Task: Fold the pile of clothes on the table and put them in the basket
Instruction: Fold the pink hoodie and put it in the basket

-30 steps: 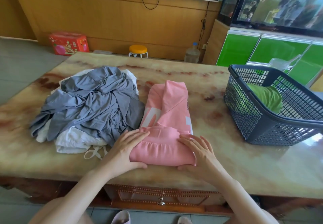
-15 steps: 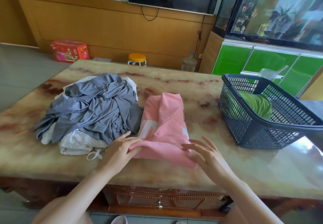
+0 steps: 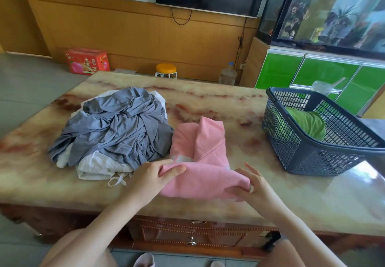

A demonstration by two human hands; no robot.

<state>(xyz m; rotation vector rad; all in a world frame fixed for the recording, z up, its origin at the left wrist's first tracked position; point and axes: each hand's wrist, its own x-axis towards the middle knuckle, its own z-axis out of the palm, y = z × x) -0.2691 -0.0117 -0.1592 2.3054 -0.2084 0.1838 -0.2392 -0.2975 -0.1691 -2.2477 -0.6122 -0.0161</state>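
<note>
clothes in a crumpled grey and white pile (image 3: 112, 129) lie on the left half of the marbled table (image 3: 208, 102), and a dark mesh basket (image 3: 291, 148) stands on the table's right side, well apart from the pile, with a green garment (image 3: 306, 121) inside it. between pile and basket, just beside the pile, a partly folded pink garment (image 3: 204, 175) lies near the table's front edge. the left hand (image 3: 150, 180) grips its near left edge with the thumb curled over the cloth, and the right hand (image 3: 257, 189) pinches its near right corner, the other fingers spread loose.
</note>
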